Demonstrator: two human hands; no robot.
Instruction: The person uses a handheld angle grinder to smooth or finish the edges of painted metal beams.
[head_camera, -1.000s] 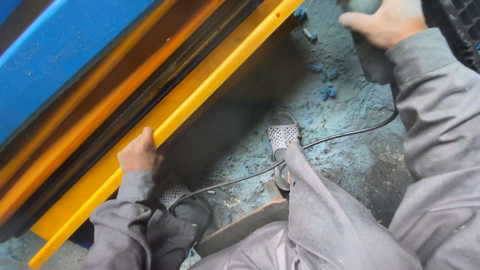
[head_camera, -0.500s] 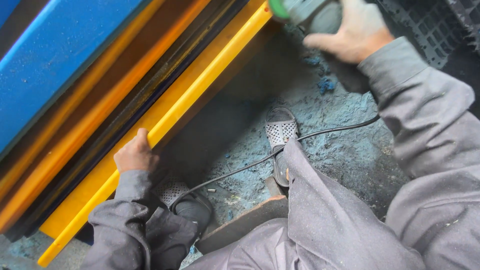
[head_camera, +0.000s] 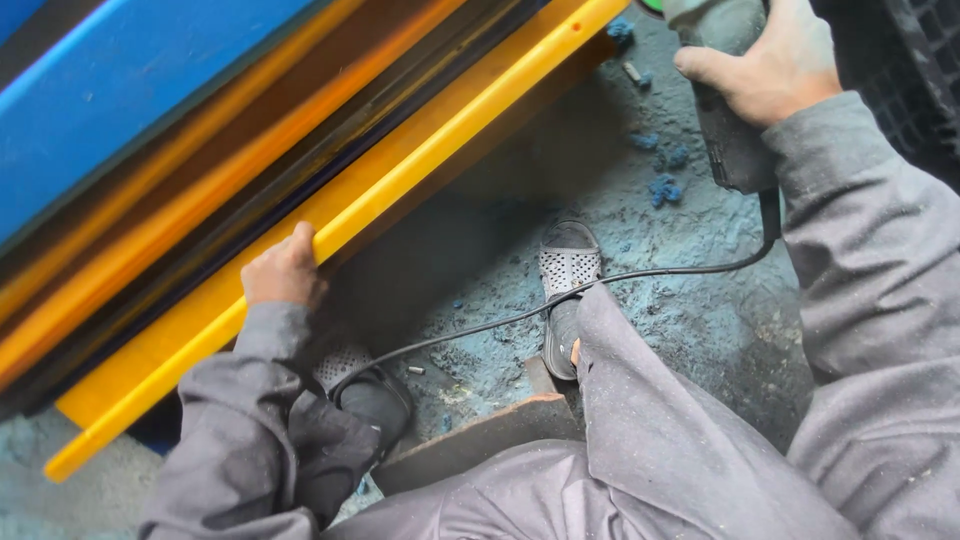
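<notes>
Head view: right hand (head_camera: 775, 70) grips grinder (head_camera: 725, 110); left hand (head_camera: 283, 272) on yellow beam (head_camera: 420, 165).

- We lose the front end of the grey power tool (head_camera: 722, 100) past the far edge of the view.
- Our right hand (head_camera: 775, 68) covers part of its body.
- Our left hand (head_camera: 283, 270) hides its fingertips behind the yellow beam (head_camera: 400, 190).
- The black crate (head_camera: 905, 70) is cut off at the right.

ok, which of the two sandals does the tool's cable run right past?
The sandal nearer the right hand: the black cable crosses just behind its perforated toe. It ends near the other sandal, below the left hand.
</notes>
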